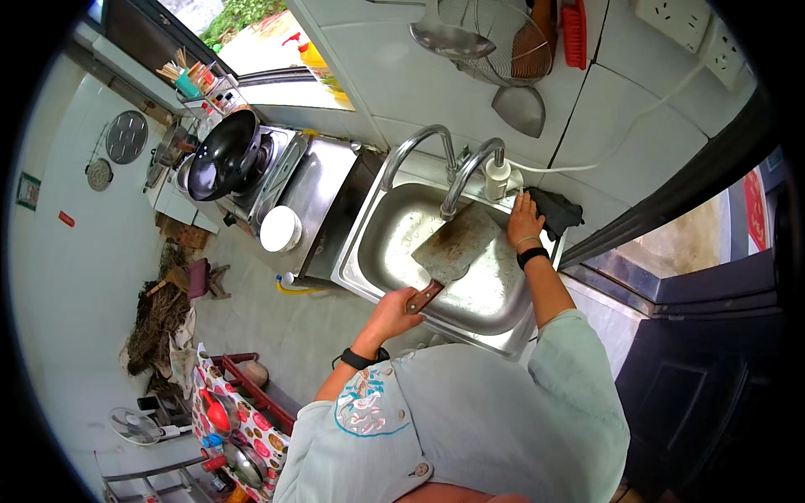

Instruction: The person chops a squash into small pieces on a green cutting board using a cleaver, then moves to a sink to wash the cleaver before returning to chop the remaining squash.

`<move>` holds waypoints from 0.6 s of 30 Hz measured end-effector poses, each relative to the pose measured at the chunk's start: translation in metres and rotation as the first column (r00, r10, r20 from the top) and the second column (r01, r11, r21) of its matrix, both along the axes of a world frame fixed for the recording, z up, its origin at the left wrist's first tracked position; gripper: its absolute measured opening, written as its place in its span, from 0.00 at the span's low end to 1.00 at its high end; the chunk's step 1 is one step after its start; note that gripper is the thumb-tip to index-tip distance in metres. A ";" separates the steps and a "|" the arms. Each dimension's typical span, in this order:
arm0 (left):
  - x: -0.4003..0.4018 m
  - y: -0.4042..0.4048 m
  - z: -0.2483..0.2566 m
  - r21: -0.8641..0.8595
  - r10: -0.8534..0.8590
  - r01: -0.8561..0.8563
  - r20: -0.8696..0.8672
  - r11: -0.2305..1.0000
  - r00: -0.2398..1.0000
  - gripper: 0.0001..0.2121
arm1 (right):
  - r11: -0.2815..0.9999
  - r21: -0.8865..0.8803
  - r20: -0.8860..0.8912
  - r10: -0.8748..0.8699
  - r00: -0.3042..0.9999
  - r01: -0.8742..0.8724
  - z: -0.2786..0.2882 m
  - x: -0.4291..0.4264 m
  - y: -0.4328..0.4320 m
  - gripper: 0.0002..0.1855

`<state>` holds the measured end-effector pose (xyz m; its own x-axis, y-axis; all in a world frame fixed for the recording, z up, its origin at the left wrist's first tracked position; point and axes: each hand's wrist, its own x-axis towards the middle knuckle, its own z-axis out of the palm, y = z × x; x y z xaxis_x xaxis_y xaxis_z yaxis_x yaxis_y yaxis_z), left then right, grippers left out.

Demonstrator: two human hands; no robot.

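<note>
My left hand (pixel 390 314) grips the wooden handle of a cleaver (pixel 458 237). Its broad blade, stained brown in places, lies flat over the stainless steel sink (pixel 396 217), below the curved chrome spout (pixel 471 173) of a white electric tap (pixel 497 179). My right hand (pixel 525 220) reaches to the sink's back right corner, fingers stretched towards the white lever (pixel 514 181) beside the tap body. Whether those fingers grip the lever cannot be made out. A dark cloth (pixel 553 210) lies just right of that hand. Another chrome tap (pixel 415 143) arches over the sink's left side.
Left of the sink, a white bowl (pixel 280 229) stands on a steel counter (pixel 321 182). Beyond it, a black wok (pixel 223 157) tilts on the stove. A skimmer (pixel 494 38) and ladle (pixel 449 41) hang on the tiled wall. A white cable (pixel 566 168) runs from the tap.
</note>
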<state>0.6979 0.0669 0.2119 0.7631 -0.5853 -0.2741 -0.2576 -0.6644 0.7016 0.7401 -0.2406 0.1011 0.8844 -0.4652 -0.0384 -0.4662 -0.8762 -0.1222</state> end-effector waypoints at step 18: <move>0.045 0.004 -0.013 -0.080 -0.214 0.212 -0.018 0.974 0.977 0.15 | 0.840 0.170 0.443 0.403 0.801 -0.516 0.074 -0.061 0.136 0.24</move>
